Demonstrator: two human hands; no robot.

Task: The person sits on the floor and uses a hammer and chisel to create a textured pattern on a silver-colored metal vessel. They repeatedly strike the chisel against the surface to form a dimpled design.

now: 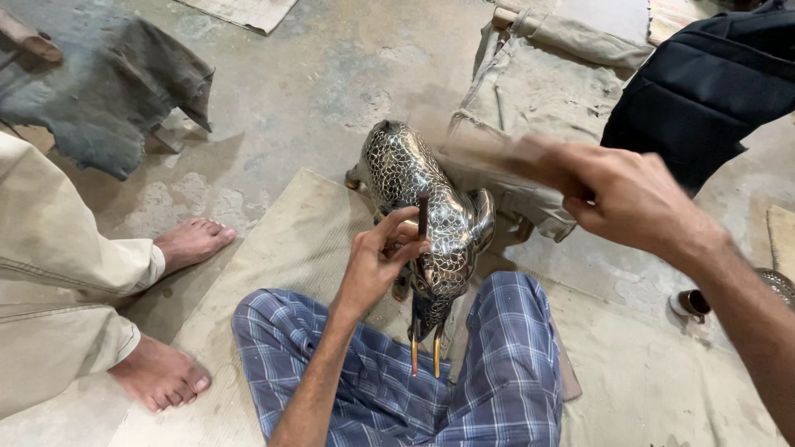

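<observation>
A dark metal animal figure [414, 178] with a fine scale-like engraved pattern lies between my knees, its two golden tusks pointing toward me. My left hand [379, 252] pinches a thin dark chisel [422, 217] upright against the figure's flank. My right hand [617, 194] is raised to the right of it, closed on a wooden mallet [480, 153] that is blurred by motion above the figure. My legs are in blue checked cloth [497, 372].
A person in beige clothes sits at the left with bare feet [192, 242] on the concrete floor. A woven mat [290, 240] lies under the figure. Beige cloth [530, 91] and a dark garment [712, 83] lie beyond; a small metal piece [691, 304] sits at right.
</observation>
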